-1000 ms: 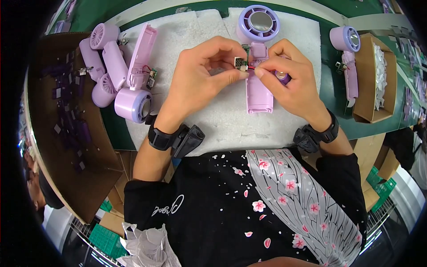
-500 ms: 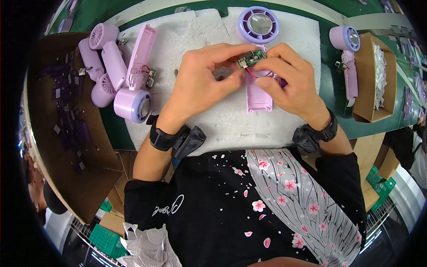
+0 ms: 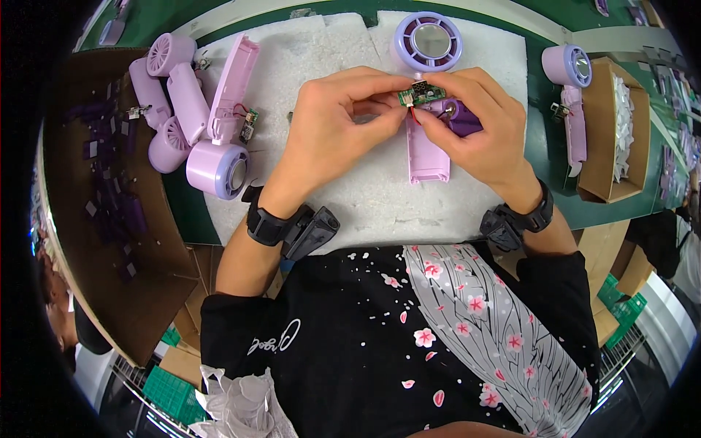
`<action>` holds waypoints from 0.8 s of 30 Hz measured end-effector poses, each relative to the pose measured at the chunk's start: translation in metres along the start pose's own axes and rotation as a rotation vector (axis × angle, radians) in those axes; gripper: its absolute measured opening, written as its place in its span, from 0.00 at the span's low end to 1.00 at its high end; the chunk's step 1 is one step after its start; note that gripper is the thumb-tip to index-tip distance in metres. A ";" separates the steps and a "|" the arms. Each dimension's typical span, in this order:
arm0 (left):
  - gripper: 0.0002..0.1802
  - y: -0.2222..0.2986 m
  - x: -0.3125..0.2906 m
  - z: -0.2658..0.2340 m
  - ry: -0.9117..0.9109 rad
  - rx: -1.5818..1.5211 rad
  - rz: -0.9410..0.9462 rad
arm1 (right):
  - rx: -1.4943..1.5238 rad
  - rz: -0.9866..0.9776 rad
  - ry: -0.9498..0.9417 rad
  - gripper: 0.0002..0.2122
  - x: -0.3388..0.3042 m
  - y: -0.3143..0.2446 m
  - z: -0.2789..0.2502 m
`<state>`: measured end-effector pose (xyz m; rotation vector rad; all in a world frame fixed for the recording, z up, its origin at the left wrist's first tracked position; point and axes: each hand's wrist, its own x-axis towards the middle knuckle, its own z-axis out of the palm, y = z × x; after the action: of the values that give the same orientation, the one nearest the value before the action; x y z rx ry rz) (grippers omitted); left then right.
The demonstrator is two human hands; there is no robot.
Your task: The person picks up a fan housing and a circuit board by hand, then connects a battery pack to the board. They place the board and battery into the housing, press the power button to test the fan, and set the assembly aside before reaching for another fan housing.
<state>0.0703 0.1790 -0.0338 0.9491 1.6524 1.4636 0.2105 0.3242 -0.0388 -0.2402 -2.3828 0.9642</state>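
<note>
- Because the red wire (image 3: 413, 114) is short, head view likely shows why the green circuit board (image 3: 421, 94) sits close above the open lilac handle shell (image 3: 429, 162).
- Left hand (image 3: 330, 124): fingers narrow, pinching the board's left end.
- Right hand (image 3: 493, 124): fingers curled around the purple cell (image 3: 463, 120), tips at the board, probably steadying both.
- Foam mat (image 3: 394, 219) underneath, presumably scratch protection.

Left green crate (image 3: 170, 395), right green crate (image 3: 625, 312)
</note>
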 end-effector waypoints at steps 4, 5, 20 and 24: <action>0.15 0.001 0.000 -0.001 0.005 0.079 0.017 | -0.022 -0.007 0.022 0.18 0.000 0.001 0.000; 0.15 0.002 0.001 -0.001 0.004 0.110 0.031 | -0.032 -0.004 0.027 0.18 0.000 0.001 -0.001; 0.12 0.003 0.002 0.003 0.069 0.177 0.080 | -0.039 -0.015 0.090 0.18 0.002 0.001 0.003; 0.12 -0.003 0.005 0.003 0.065 0.177 0.078 | -0.034 -0.027 0.106 0.16 0.004 0.004 0.005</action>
<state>0.0703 0.1850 -0.0375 1.0839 1.8349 1.4300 0.2040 0.3252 -0.0426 -0.2646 -2.3015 0.8781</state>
